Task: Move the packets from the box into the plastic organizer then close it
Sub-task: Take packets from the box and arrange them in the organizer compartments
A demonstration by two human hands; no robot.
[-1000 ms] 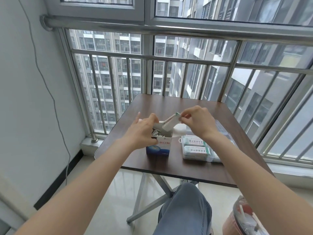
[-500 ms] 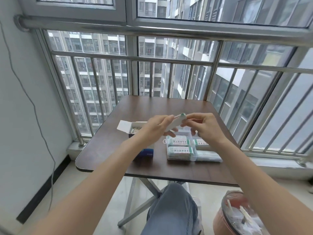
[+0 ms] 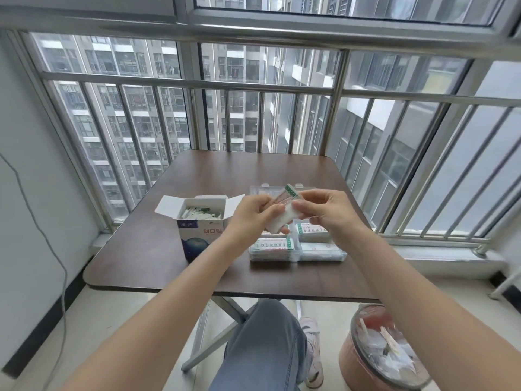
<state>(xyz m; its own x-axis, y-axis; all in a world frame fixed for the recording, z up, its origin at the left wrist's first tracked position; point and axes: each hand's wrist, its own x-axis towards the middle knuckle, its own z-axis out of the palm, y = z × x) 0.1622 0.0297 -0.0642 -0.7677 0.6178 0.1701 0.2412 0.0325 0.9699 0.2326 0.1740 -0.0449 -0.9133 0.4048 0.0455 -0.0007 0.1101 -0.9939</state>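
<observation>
While a small stack of packets [image 3: 282, 211] is pinched by both hands, left hand [image 3: 253, 214] and right hand [image 3: 324, 211], above the plastic organizer [image 3: 324, 253], it should be squared before being lowered into a free compartment. Its long axis is tilted, the green-edged end up and away from the box [image 3: 197, 221].

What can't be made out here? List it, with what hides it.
- Head view: far compartments of the plastic organizer, hidden by both hands.
- Head view: print on the packets, blurred and covered by fingers.
- Head view: packet count in the box, walls hide the depth.
</observation>
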